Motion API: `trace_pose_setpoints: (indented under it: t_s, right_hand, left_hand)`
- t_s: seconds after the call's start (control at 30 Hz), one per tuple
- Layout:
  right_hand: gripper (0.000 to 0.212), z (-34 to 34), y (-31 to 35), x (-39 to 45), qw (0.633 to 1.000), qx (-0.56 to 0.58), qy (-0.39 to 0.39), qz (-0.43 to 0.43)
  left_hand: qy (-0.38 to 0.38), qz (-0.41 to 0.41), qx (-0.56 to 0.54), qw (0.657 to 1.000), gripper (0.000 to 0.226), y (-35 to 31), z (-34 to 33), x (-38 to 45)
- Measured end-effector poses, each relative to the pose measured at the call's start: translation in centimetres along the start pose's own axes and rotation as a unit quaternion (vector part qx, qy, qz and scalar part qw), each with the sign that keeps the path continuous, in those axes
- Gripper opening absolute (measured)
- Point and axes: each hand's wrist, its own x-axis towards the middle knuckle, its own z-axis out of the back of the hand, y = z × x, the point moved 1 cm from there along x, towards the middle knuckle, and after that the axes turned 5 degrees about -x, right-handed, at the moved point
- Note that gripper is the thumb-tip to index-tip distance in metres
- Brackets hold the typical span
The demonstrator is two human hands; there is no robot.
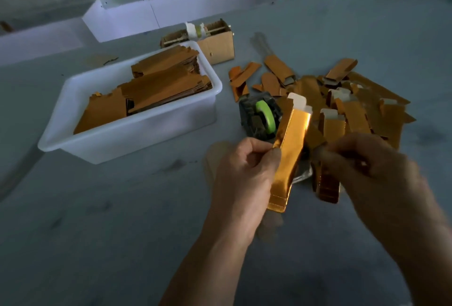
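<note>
Forearms reach forward over table (122, 208). My left hand (244, 171) pinches gold carton (291, 149) by its long edge, thumb against curled fingers; carton tilted, white flap up, just before tape dispenser (259, 117). My right hand (374, 166) blurred, fingers curled near second carton (327, 184); cannot tell if gripping.

On my worktop (122, 208), the tub (137, 139) sits left, the dispenser (259, 117) middle, the carton pile (362, 110) right, and a box (217, 46) behind the tub.
</note>
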Motion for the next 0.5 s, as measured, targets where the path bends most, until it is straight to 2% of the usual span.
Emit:
trace_pose_setpoints:
  t_s: [0.07,0.13,0.33,0.43,0.5]
  right_hand:
    - [0.017,0.8,0.7,0.3,0.984,0.16,0.066,-0.036]
    - [0.026,1.0,1.0,0.2,0.964,0.231,0.125,-0.044]
    - [0.025,-0.4,1.2,0.0,0.964,0.208,0.159,0.044]
    - [0.025,-0.7,1.6,-0.1,0.968,0.196,0.15,0.047]
    - [0.032,-0.8,2.1,-0.1,0.974,0.171,0.144,0.035]
  left_hand:
    - [0.003,0.007,-0.025,1.0,0.006,-0.1,0.1,-0.1]
    - [0.008,0.002,-0.037,0.999,0.007,0.0,0.2,-0.3]
    - [0.009,-0.017,-0.03,0.999,0.022,-0.5,0.3,-1.4]
    - [0.009,-0.004,-0.051,0.999,0.021,-1.0,0.4,-1.8]
    - [0.007,-0.008,-0.054,0.998,0.02,-1.0,0.4,-2.0]
